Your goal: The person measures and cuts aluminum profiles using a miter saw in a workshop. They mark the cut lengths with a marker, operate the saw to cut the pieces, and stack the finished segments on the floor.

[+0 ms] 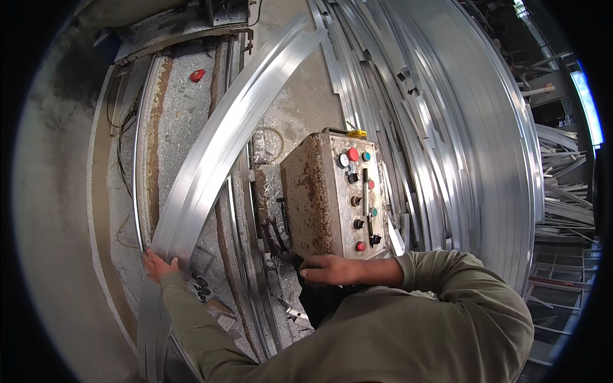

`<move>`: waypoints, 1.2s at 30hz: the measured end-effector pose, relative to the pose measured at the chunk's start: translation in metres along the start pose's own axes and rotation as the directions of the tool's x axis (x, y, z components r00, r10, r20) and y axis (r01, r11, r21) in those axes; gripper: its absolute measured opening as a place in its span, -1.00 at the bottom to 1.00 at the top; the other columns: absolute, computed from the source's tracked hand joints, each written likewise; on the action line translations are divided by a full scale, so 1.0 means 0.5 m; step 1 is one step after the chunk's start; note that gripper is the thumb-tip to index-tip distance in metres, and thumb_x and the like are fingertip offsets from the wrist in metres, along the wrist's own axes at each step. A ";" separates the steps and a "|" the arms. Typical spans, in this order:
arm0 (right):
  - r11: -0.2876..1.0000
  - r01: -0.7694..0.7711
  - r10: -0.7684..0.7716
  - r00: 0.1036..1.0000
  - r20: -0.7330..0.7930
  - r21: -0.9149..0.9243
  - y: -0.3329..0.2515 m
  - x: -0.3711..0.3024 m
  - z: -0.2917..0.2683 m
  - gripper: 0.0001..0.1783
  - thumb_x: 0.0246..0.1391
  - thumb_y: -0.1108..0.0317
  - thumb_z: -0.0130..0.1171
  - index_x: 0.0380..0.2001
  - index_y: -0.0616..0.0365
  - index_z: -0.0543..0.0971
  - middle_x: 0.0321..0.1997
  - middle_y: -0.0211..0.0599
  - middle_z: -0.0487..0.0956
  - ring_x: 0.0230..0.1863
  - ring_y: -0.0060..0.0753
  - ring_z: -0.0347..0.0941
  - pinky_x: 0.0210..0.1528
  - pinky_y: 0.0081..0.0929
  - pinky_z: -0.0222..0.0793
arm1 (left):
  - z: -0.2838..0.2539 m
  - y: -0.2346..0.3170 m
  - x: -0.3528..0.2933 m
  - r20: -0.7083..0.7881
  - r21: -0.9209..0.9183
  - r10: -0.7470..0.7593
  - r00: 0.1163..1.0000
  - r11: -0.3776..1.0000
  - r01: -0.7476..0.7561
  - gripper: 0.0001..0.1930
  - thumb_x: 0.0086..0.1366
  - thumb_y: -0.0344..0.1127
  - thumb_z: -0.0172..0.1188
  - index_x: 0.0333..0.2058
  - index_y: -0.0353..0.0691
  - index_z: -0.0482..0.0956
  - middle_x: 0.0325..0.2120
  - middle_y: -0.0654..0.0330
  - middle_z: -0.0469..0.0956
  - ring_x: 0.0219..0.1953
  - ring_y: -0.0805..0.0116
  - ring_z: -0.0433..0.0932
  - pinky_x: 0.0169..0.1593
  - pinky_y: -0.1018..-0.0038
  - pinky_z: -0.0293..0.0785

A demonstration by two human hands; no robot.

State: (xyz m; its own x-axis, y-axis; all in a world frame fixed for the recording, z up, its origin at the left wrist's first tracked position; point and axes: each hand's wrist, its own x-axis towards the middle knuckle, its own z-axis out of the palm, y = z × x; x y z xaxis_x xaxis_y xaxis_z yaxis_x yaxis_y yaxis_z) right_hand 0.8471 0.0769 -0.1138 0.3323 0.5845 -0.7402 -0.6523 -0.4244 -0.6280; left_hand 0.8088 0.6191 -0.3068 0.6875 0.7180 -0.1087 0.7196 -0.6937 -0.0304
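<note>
Long silvery aluminium profiles (211, 153) lie side by side, slanting from the lower left up to the top middle across the machine bed. My left hand (159, 265) grips them at their left part, fingers over the outer edge and thumb on top. Close to my body, my right hand (329, 269) is bent in with its fingers curled. Its fingertips are hidden, so what it holds, if anything, does not show. Just beyond it stands a worn metal control box (310, 191), its panel (361, 204) set with red, green and black buttons and knobs.
To the right lies a large stack of aluminium profiles (440, 127). Metal rails (233, 198) run along the chip-strewn machine bed (182, 102), where a red object (196, 75) lies. A yellow item (356, 134) sits on the control box. Machine parts (185, 41) stand at the far end.
</note>
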 end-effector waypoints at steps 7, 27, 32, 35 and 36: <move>0.895 0.155 -0.116 0.986 0.118 -0.419 -0.028 -0.152 -0.083 -0.42 0.51 -0.09 0.14 0.22 0.22 0.55 0.12 0.07 0.68 0.22 0.06 0.61 0.28 -0.09 0.48 | 0.058 0.024 -0.280 -0.171 -0.171 0.123 0.978 0.973 -0.152 0.06 0.18 -0.24 0.62 0.57 -0.16 0.16 0.55 -0.08 0.22 0.57 -0.14 0.20 0.48 -0.06 0.33; 0.785 0.326 -0.255 0.945 0.204 -0.527 0.016 -0.426 -0.733 -0.49 0.45 -0.04 0.25 0.14 0.21 0.65 0.05 0.07 0.73 0.13 0.01 0.69 0.19 -0.16 0.56 | -0.109 0.386 -1.264 0.140 -0.444 -0.287 0.948 0.837 0.319 -0.07 0.22 -0.40 0.51 0.50 -0.36 0.22 0.43 -0.26 0.30 0.50 -0.31 0.25 0.54 -0.05 0.22; 0.792 0.312 -0.285 0.949 0.134 -0.525 -0.059 -0.350 -0.789 -0.47 0.46 -0.01 0.25 0.14 0.28 0.64 -0.03 0.00 0.75 0.04 -0.12 0.70 0.14 -0.20 0.58 | -0.090 0.405 -1.335 0.053 -0.480 -0.447 0.893 0.773 0.415 -0.08 0.20 -0.43 0.51 0.48 -0.42 0.24 0.42 -0.25 0.34 0.48 -0.28 0.31 0.55 -0.01 0.23; 0.850 0.318 -0.304 0.947 0.103 -0.420 -0.185 -0.346 -0.778 -0.56 0.48 0.11 0.26 0.09 0.32 0.64 -0.21 -0.25 0.71 -0.18 -0.45 0.62 -0.06 -0.35 0.59 | -0.036 0.398 -1.325 0.030 -0.569 -0.580 0.814 0.660 0.491 -0.12 0.24 -0.43 0.49 0.48 -0.43 0.25 0.41 -0.24 0.35 0.48 -0.25 0.31 0.55 0.01 0.22; 0.822 0.352 -0.345 0.933 0.102 -0.447 -0.208 -0.334 -0.784 -0.56 0.49 0.11 0.26 0.08 0.34 0.64 -0.20 -0.25 0.70 -0.17 -0.45 0.62 -0.07 -0.37 0.59 | -0.026 0.404 -1.310 0.007 -0.597 -0.583 0.812 0.649 0.471 -0.13 0.26 -0.43 0.48 0.48 -0.43 0.26 0.42 -0.24 0.35 0.49 -0.24 0.31 0.55 0.02 0.22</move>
State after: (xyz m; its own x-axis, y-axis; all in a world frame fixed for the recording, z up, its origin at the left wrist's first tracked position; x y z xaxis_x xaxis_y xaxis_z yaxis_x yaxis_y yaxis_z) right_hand 1.1266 -0.2476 -0.0191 0.4653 0.7623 -0.4499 -0.1144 -0.4523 -0.8845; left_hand 0.5051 0.0097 -0.2288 0.1383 0.9873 -0.0775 0.8492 -0.0780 0.5223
